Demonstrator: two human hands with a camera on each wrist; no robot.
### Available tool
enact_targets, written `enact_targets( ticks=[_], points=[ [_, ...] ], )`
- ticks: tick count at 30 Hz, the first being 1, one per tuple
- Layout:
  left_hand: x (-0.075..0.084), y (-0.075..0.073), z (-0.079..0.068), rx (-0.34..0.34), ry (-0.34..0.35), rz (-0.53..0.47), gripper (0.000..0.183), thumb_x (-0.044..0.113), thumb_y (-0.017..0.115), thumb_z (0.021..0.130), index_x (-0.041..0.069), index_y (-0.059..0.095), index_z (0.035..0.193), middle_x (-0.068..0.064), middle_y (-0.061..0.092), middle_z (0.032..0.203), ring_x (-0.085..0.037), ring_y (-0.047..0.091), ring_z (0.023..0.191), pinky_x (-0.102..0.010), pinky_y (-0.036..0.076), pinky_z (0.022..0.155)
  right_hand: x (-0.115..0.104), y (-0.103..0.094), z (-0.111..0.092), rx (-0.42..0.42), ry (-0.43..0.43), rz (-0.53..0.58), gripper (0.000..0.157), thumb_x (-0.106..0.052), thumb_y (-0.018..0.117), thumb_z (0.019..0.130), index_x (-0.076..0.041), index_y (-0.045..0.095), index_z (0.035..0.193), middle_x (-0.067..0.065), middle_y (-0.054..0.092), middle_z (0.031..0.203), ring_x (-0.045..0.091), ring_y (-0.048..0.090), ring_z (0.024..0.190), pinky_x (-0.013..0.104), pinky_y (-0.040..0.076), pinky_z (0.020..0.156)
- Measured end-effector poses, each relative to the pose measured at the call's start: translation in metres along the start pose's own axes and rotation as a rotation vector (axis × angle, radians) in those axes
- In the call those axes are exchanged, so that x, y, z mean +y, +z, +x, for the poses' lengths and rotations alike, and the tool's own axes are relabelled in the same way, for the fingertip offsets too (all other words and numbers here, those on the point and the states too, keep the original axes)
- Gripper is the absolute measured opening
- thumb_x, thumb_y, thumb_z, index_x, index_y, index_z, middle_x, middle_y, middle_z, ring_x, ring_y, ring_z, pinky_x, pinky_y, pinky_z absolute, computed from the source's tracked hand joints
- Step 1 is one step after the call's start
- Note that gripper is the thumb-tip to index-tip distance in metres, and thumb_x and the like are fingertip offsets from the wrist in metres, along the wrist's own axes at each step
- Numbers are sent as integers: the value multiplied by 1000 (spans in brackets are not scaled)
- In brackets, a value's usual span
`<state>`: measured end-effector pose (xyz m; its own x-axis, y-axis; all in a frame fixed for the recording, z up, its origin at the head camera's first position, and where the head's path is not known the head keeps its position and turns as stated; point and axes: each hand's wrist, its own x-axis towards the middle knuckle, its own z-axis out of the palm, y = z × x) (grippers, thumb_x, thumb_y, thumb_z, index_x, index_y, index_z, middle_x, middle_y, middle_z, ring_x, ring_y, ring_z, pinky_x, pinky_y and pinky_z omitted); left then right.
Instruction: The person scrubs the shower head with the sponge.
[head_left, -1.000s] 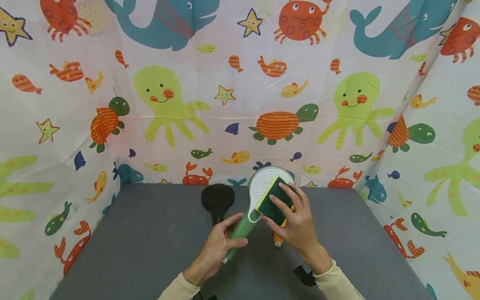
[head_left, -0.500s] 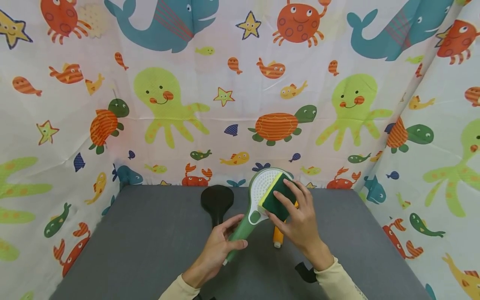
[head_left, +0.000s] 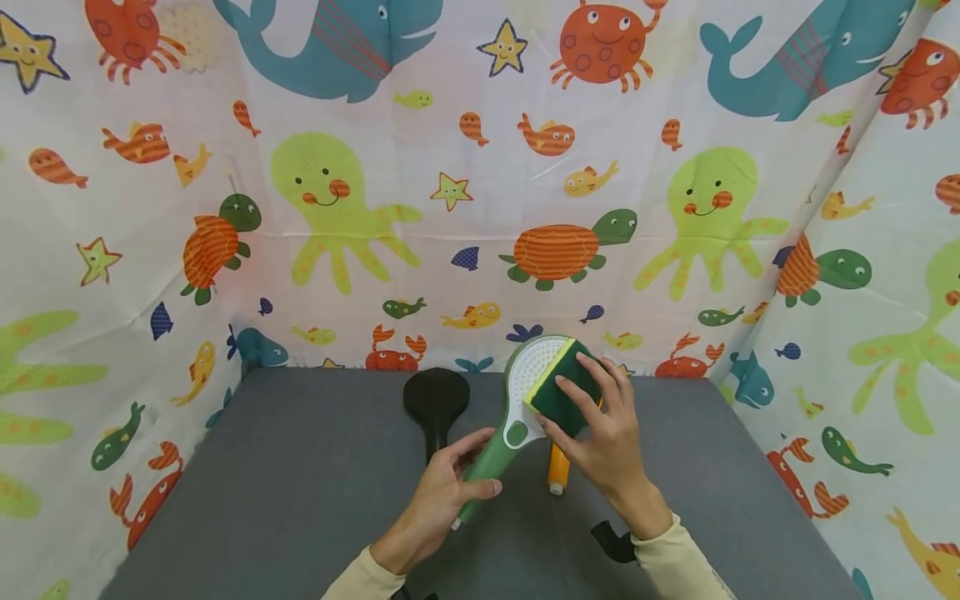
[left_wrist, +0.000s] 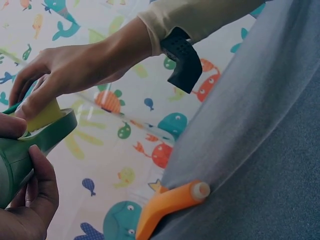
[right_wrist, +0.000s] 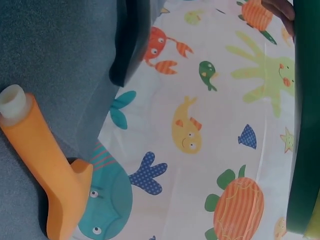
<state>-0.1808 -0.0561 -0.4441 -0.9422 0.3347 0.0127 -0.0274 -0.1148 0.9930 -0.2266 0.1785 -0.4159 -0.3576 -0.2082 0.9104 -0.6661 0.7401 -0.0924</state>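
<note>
Two hands: left (head_left: 441,493) grips a green shower head (head_left: 521,410); right (head_left: 613,442) pinches a sponge (head_left: 553,403) against its face.

Free: grey flat tabletop (head_left: 300,483) L of L hand (head_left: 441,492), R of R hand (head_left: 613,442). In way: black round-headed handset (head_left: 436,397) beyond L hand; green-white round shower head (head_left: 529,379) + orange tubular handle (head_left: 558,468) btwn hands; white sea-animal-print curtain (head_left: 420,283) behind.

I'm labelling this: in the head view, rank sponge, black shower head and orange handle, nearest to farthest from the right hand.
1. Sponge, held by the right hand.
2. Orange handle, just left of it.
3. Black shower head, farther left.
</note>
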Motion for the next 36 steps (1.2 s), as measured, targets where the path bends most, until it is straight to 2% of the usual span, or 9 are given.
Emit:
enact_targets(
  ticks=[8,16,25,36],
  points=[
    [2,2,4,-9,0,8,68,4,72,80,5,48,143,-15,51,137,-23,50,112,-30,46,91,-7,4,-1,3,-24,25,53,-58,63,89,-14,70,117,19,56,137,43,46,128,62,46,94],
    [1,4,4,-6,0,10,68,3,73,79,5,48,142,-15,52,134,-23,51,111,-30,46,91,-13,6,-4,-28,-34,29,54,-59,60,90,-14,69,119,19,55,138,44,45,128,58,45,100],
    [0,4,2,-5,1,26,68,3,73,78,3,49,141,-16,52,135,-23,52,110,-29,46,91,-8,5,-1,-28,-46,16,53,-57,60,90,-13,68,118,20,55,138,44,45,129,64,44,95],
    [-6,3,-3,-14,0,13,70,0,72,76,0,48,142,-18,53,136,-18,53,109,-24,46,89,3,5,-2,-12,9,2,56,-59,60,90,-12,68,120,20,53,140,45,44,129,64,42,97]
  ],
)
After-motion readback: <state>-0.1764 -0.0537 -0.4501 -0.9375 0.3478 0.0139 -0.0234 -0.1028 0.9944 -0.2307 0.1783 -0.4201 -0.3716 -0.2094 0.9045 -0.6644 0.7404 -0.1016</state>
